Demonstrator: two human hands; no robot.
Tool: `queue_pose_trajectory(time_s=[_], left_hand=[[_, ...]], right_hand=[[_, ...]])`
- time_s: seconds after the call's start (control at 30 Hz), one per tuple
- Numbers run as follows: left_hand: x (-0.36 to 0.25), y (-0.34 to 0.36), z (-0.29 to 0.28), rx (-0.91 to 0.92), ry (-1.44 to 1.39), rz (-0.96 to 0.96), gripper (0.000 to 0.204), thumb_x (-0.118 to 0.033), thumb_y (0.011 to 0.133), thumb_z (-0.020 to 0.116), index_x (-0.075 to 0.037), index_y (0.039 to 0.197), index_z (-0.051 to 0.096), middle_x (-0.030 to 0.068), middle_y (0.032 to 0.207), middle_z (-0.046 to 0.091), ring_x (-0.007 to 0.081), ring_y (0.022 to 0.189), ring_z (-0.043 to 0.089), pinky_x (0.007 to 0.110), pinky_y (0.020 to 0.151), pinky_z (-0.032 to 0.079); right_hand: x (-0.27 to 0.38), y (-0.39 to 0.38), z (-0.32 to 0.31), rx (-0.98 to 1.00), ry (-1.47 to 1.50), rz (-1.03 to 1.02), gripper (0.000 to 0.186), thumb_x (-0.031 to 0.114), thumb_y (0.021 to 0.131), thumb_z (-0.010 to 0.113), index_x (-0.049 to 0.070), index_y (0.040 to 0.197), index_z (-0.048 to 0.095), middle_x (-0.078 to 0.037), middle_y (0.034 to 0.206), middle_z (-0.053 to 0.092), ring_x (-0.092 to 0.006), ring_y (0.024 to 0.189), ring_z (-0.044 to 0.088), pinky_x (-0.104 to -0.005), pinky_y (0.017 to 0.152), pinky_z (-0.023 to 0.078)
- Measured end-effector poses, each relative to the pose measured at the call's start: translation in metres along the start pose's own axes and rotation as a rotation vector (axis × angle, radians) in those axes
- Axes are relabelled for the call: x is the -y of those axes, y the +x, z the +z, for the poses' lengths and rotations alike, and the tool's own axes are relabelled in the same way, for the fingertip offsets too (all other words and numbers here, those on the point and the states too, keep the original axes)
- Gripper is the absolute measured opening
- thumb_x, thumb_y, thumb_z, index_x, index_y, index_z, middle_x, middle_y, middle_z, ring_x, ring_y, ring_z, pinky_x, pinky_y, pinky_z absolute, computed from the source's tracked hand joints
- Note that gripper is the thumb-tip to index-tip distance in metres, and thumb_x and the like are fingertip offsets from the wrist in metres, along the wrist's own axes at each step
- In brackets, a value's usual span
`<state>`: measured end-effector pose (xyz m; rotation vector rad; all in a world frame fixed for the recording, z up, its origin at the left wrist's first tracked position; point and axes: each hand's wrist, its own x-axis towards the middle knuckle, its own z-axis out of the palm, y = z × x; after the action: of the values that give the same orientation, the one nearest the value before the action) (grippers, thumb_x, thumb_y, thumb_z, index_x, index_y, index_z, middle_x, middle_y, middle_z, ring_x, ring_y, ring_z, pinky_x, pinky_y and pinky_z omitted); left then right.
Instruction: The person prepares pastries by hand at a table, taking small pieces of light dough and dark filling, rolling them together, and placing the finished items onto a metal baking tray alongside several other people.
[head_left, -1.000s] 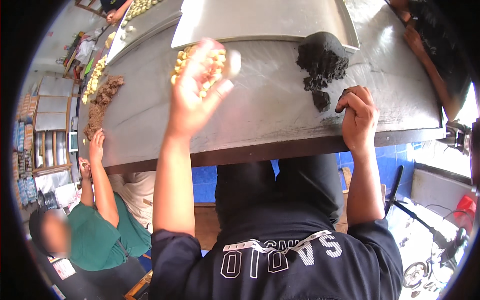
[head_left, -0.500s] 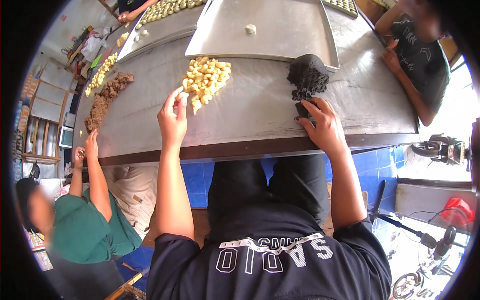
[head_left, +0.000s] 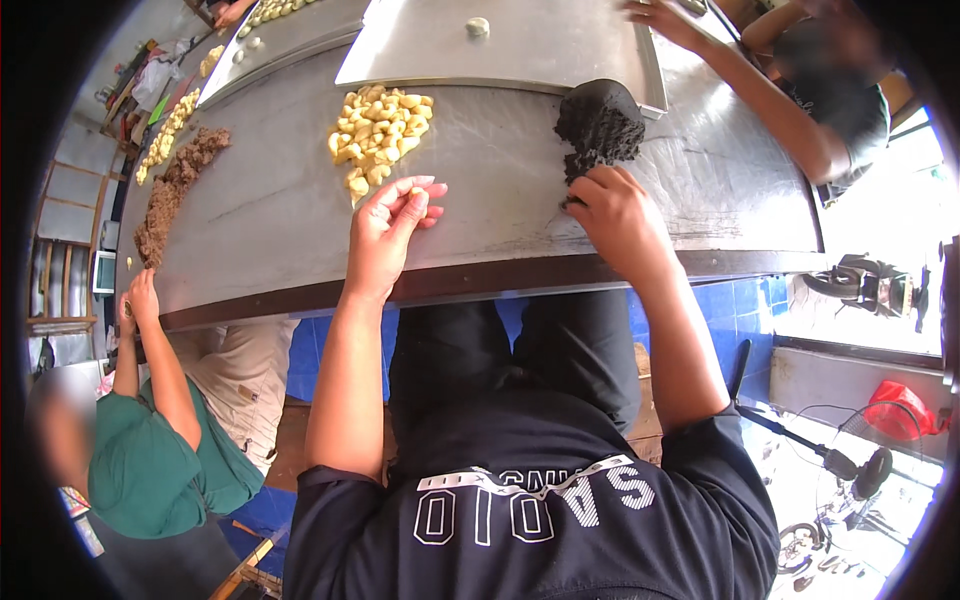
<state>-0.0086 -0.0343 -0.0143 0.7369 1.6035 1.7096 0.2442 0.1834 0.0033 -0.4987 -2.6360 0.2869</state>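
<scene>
My left hand (head_left: 385, 235) is raised over the near part of the metal table, thumb and fingers pinched on a small pale-yellow dough piece, mostly hidden by the fingertips. Just beyond it lies a pile of yellow dough pieces (head_left: 382, 128). To the right, my right hand (head_left: 625, 215) has its fingers curled down at the near end of a black paste mound (head_left: 600, 122). A bit of black paste shows at its fingertips; the rest of the grip is hidden from above.
A metal tray (head_left: 560, 50) with one pale dough ball (head_left: 478, 27) stands beyond the piles. Brown crumbly filling (head_left: 178, 190) lies at left, near a co-worker in green (head_left: 170, 460). Another person's arm (head_left: 750, 85) reaches over the table at far right.
My left hand has moved right, away from the yellow pile, with a dough piece. My right hand's fingers have closed in at the black paste. The person at right has stretched an arm toward the tray.
</scene>
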Motion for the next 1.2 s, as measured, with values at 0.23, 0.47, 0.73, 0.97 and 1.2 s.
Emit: queue_pose_trajectory(time_s=[0.23,0.47,0.73,0.97,1.2], left_hand=[[-0.005,-0.012,-0.001,0.134,-0.05,-0.076,0.026,-0.002,0.106,0.081,0.0,0.132,0.078,0.0059,0.117,0.078,0.0152,0.108,0.077,0.031,0.098,0.065],[0.001,-0.014,0.001,0.111,1.04,0.561,0.035,-0.012,0.096,0.087,-0.005,0.129,0.081,0.0099,0.124,0.077,0.0306,0.111,0.075,0.047,0.097,0.062],[-0.032,0.005,0.012,0.26,1.302,0.652,0.024,-0.028,0.098,0.086,-0.014,0.118,0.087,0.0068,0.134,0.083,0.0392,0.139,0.067,0.057,0.121,0.046],[-0.002,0.093,0.079,-0.088,1.096,1.197,0.031,-0.028,0.108,0.077,-0.01,0.084,0.07,0.0019,0.081,0.07,0.0256,0.082,0.067,0.043,0.086,0.046],[0.013,0.093,0.077,-0.074,1.068,0.986,0.024,-0.023,0.109,0.075,-0.011,0.088,0.073,0.0034,0.081,0.069,0.0276,0.082,0.067,0.043,0.087,0.047]], right_hand=[[-0.005,-0.028,-0.015,-0.121,0.16,0.174,0.033,0.005,0.085,0.09,0.007,0.118,0.082,-0.016,0.122,0.073,-0.0398,0.112,0.074,-0.0486,0.095,0.061],[0.0,-0.01,-0.004,-0.082,0.077,0.037,0.028,0.006,0.087,0.089,0.005,0.114,0.083,-0.015,0.12,0.076,-0.0371,0.11,0.075,-0.047,0.094,0.063],[-0.003,-0.012,-0.007,-0.11,0.111,0.101,0.026,0.008,0.087,0.088,0.005,0.111,0.08,-0.011,0.119,0.075,-0.0346,0.108,0.075,-0.0454,0.093,0.063],[0.006,-0.002,-0.012,-0.048,0.079,0.096,0.025,0.01,0.086,0.088,0.005,0.107,0.076,-0.01,0.108,0.071,-0.0336,0.111,0.072,-0.0446,0.093,0.061],[-0.005,-0.011,-0.002,-0.131,0.033,0.08,0.019,0.007,0.091,0.082,0.005,0.109,0.076,-0.011,0.115,0.074,-0.0335,0.11,0.073,-0.0451,0.091,0.063]])
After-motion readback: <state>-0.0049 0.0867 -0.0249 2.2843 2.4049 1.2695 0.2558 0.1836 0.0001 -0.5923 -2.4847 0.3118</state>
